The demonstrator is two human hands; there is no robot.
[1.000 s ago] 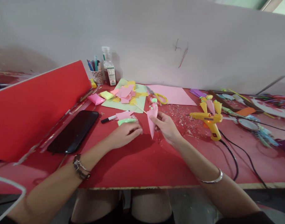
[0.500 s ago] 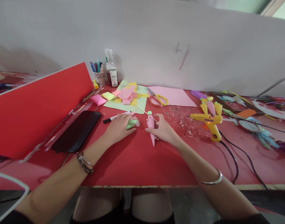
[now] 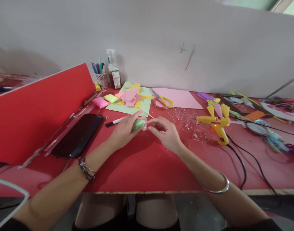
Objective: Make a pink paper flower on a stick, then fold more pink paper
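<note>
My left hand (image 3: pixel 124 131) is closed round a small clear plastic packet with a soft green lump (image 3: pixel 138 124) in it. The packet's crinkled open end points right. Close against that end, the thumb and forefinger tips of my right hand (image 3: pixel 166 133) are bent together; whether they touch the plastic I cannot tell. A bit of the pink paper cone (image 3: pixel 162 132) shows between the curled fingers of that hand, which hides the rest. A thin stick (image 3: pixel 147 113) lies just behind the hands, and a black-capped marker (image 3: pixel 113 122) by my left hand.
A yellow hot glue gun (image 3: pixel 218 126) with a lit light stands at right, its cable trailing to the front edge. Open scissors (image 3: pixel 162 101), paper scraps (image 3: pixel 131 96) and pink sheet (image 3: pixel 182 98) lie behind. A phone (image 3: pixel 78 134) and red board (image 3: pixel 45 112) are at left.
My right hand has moved left to the packet's end and turned, so the pink cone is now almost wholly hidden. My left hand has tipped the packet up.
</note>
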